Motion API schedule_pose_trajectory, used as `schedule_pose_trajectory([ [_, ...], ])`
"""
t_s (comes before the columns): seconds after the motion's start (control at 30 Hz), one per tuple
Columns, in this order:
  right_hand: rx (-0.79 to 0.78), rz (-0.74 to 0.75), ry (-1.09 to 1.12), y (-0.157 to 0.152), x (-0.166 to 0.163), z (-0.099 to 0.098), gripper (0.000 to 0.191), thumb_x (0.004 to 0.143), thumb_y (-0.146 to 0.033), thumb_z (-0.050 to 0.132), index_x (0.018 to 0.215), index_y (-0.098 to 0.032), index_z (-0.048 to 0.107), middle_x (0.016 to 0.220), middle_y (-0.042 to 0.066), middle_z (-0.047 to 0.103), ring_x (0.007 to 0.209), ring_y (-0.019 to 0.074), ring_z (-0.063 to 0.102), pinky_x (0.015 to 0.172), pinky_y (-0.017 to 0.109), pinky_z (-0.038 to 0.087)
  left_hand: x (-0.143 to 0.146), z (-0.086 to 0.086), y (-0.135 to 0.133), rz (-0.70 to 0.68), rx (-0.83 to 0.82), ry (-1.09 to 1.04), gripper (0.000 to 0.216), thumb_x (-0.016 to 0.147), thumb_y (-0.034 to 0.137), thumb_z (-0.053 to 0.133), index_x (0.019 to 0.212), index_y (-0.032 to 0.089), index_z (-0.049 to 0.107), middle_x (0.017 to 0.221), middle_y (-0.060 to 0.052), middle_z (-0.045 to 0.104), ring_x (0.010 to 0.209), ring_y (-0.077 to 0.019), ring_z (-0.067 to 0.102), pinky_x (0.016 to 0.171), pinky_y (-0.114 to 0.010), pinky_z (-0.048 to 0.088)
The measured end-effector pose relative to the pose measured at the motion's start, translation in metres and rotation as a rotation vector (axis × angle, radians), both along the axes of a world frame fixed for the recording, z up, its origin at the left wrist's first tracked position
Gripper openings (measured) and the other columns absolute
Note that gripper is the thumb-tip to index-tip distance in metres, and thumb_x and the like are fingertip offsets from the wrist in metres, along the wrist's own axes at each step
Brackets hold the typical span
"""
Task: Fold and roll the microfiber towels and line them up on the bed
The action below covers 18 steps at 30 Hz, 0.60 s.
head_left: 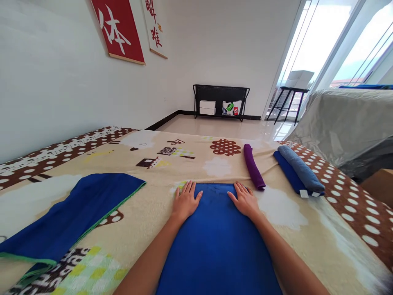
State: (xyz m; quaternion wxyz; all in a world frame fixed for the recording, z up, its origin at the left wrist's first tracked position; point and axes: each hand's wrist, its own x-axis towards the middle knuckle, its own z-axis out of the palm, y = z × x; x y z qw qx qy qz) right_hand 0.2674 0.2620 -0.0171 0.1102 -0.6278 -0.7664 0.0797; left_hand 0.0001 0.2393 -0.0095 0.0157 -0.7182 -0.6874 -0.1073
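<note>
A blue towel lies spread flat on the patterned blanket, running from its far edge down past the bottom of the view. On its far left corner rests my left hand, palm down with the fingers stretched out. My right hand lies flat in the same way on the far right corner. Neither hand grips anything. Just beyond my right hand is a rolled purple towel. Off to the left, a second blue cloth with green edging lies loosely folded.
The cream blanket with a brown dotted border covers the surface. Two rolled towels, one grey-blue and one dark blue, lie at the right. Farther off are a black rack, a black stool and plastic-covered furniture.
</note>
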Motion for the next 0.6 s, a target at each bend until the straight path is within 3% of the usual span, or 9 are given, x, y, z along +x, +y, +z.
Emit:
schedule_pose_trajectory([
  [0.13, 0.030, -0.032, 0.004, -0.010, -0.001, 0.014, 0.070, 0.100, -0.056, 0.021, 0.152, -0.010, 0.033, 0.158, 0.013, 0.030, 0.149, 0.0241, 0.022, 0.121, 0.045, 0.012, 0.004, 0.014, -0.010, 0.000, 0.012, 0.019, 0.060, 0.100, 0.049, 0.027, 0.149, 0.015, 0.037, 0.156, -0.014, 0.034, 0.146, -0.0282, 0.029, 0.118, -0.056, 0.021],
  [0.2, 0.053, -0.019, 0.005, -0.031, -0.006, 0.023, 0.067, 0.101, -0.051, 0.023, 0.153, -0.009, 0.030, 0.160, 0.013, 0.022, 0.150, 0.0253, 0.016, 0.121, 0.047, 0.012, 0.010, 0.024, -0.032, -0.022, 0.026, 0.029, 0.061, 0.100, 0.047, 0.029, 0.150, 0.013, 0.036, 0.158, -0.015, 0.030, 0.147, -0.0292, 0.026, 0.118, -0.057, 0.019],
  [0.27, 0.059, 0.049, 0.005, -0.066, -0.011, 0.029, 0.064, 0.101, -0.050, 0.027, 0.154, -0.014, 0.028, 0.161, 0.009, 0.017, 0.151, 0.0233, 0.013, 0.122, 0.045, 0.013, 0.016, 0.033, -0.069, -0.157, 0.032, 0.051, 0.062, 0.099, 0.049, 0.033, 0.152, 0.018, 0.032, 0.160, -0.010, 0.026, 0.148, -0.0265, 0.024, 0.121, -0.053, 0.017],
  [0.37, 0.036, 0.387, 0.022, -0.134, -0.012, 0.031, 0.062, 0.100, -0.051, 0.033, 0.156, -0.025, 0.021, 0.161, 0.000, 0.016, 0.150, 0.0178, 0.015, 0.123, 0.039, 0.016, 0.020, 0.035, -0.140, -0.566, 0.073, 0.146, 0.064, 0.098, 0.050, 0.037, 0.155, 0.026, 0.019, 0.161, 0.000, 0.024, 0.148, -0.0191, 0.026, 0.120, -0.040, 0.025],
  [0.43, 0.031, 0.638, 0.027, -0.175, -0.004, 0.030, 0.064, 0.101, -0.051, 0.033, 0.157, -0.027, 0.014, 0.161, 0.001, 0.014, 0.149, 0.0187, 0.016, 0.123, 0.041, 0.020, 0.015, 0.031, -0.183, -0.703, 0.178, 0.241, 0.066, 0.098, 0.048, 0.040, 0.155, 0.025, 0.018, 0.159, 0.000, 0.030, 0.144, -0.0187, 0.034, 0.114, -0.036, 0.034],
  [0.5, 0.061, 0.778, 0.003, -0.204, 0.010, 0.029, 0.067, 0.100, -0.051, 0.037, 0.157, -0.026, 0.012, 0.160, 0.004, 0.016, 0.148, 0.0214, 0.021, 0.120, 0.042, 0.027, 0.003, 0.025, -0.213, -0.682, 0.301, 0.335, 0.064, 0.096, 0.046, 0.044, 0.154, 0.024, 0.026, 0.154, -0.001, 0.040, 0.137, -0.0197, 0.045, 0.106, -0.033, 0.042],
  [0.6, 0.194, 0.862, -0.067, -0.223, 0.040, 0.024, 0.067, 0.098, -0.048, 0.046, 0.156, -0.028, 0.019, 0.154, 0.005, 0.030, 0.141, 0.0216, 0.036, 0.115, 0.036, 0.037, -0.024, 0.015, -0.236, -0.604, 0.417, 0.430, 0.058, 0.095, 0.046, 0.046, 0.149, 0.024, 0.040, 0.145, -0.003, 0.052, 0.124, -0.0199, 0.058, 0.094, -0.030, 0.050],
])
